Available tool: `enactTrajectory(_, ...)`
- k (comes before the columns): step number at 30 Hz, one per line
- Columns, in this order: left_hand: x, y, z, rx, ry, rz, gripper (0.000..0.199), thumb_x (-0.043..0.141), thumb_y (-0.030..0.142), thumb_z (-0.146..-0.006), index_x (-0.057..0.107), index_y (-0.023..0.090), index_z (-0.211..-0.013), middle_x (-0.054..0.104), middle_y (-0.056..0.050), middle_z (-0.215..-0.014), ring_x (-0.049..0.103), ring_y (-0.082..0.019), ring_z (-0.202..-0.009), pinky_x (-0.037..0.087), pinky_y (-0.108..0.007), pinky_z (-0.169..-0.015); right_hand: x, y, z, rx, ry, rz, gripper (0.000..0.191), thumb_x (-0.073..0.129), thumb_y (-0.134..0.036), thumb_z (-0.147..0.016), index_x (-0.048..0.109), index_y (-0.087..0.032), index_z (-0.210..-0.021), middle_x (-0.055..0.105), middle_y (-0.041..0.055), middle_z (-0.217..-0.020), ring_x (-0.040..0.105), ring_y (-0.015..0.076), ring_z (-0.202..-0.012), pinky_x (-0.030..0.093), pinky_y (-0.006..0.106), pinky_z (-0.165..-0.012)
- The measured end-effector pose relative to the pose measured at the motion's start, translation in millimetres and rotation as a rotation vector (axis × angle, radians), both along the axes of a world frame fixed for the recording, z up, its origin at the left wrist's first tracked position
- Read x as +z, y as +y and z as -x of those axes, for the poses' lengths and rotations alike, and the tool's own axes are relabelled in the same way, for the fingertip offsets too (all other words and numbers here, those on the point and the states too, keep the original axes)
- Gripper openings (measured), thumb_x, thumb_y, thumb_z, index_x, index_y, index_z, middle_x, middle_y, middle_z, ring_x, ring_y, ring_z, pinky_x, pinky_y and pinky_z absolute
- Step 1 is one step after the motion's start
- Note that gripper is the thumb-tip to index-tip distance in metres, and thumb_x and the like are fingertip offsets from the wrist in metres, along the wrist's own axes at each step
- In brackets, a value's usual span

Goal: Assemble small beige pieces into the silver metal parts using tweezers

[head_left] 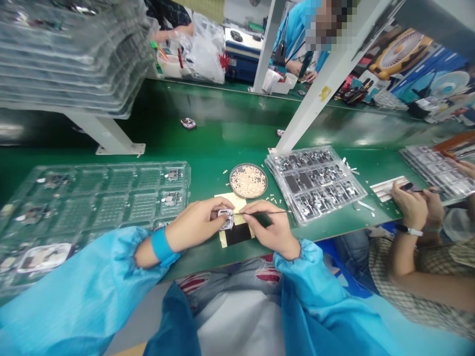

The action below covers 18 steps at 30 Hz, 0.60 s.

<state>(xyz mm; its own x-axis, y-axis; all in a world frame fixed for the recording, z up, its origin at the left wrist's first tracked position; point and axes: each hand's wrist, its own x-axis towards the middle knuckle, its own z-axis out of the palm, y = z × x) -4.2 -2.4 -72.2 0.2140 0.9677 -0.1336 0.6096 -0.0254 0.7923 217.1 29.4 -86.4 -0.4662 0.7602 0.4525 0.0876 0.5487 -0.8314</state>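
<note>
My left hand, with a blue band at the wrist, holds a small white-rimmed device between thumb and fingers. My right hand is closed around thin dark tweezers, whose tip reaches the right side of the device. Beneath the hands, a black pad lies on yellow tape near the table's front edge. Just behind them stands a round dish full of tiny beige pieces, with a few pieces scattered beside it.
A clear compartment tray with several parts lies at left, below stacked trays. Filled trays are at right. White posts rise from the green table. A co-worker's hands work at far right.
</note>
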Motion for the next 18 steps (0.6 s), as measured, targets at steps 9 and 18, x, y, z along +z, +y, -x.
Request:
enactTrajectory(9,-0.5,-0.7,0.1,0.004,0.007,-0.020,0.028,0.057,0.034,-0.087,0.070,0.026,-0.111,0.073,0.000,-0.080,0.067,-0.020,-0.070,0.049,-0.028,-0.064,-1.0,0.6,0.9,0.012,-0.026,-0.013,0.013,0.067,-0.016,-0.089,0.068,-0.022,-0.101,0.074,0.0070,-0.100,0.070,0.0210,-0.097,0.058,0.039,-0.090)
enactTrajectory(18,-0.1,-1.0,0.4,-0.015,0.035,-0.011,0.030,0.055,0.027,-0.085,0.069,0.027,-0.112,0.071,0.003,-0.079,0.062,-0.017,-0.063,0.041,-0.026,-0.057,1.8,-3.2,-0.7,-0.047,-0.061,-0.012,0.012,0.067,-0.019,-0.089,0.067,-0.022,-0.100,0.073,0.0065,-0.097,0.070,0.0209,-0.093,0.056,0.036,-0.088)
